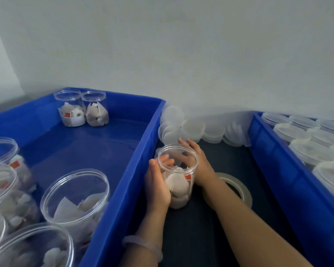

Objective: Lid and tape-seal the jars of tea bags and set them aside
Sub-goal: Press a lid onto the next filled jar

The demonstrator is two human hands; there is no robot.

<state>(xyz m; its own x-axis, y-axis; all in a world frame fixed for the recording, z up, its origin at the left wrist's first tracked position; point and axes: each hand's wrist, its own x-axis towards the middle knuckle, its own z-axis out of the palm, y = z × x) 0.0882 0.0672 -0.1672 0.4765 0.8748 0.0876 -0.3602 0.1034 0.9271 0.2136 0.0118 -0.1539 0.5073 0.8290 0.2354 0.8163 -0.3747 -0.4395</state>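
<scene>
A clear, lidless plastic jar (178, 182) of white tea bags stands on the dark table between two blue crates. My left hand (156, 186) wraps around its left side, fingers visible through the plastic. My right hand (198, 160) cups the jar's right and far side, fingertips near the rim. A roll of tape (238, 187) lies flat just right of the jar, partly under my right forearm. Loose translucent lids (193, 127) lie piled behind the jar against the wall.
The left blue crate (137, 151) holds several open jars of tea bags at the near left and two more (81, 108) in its far corner. The right blue crate (278, 170) is packed with several lidded jars (312, 149). A white wall rises behind.
</scene>
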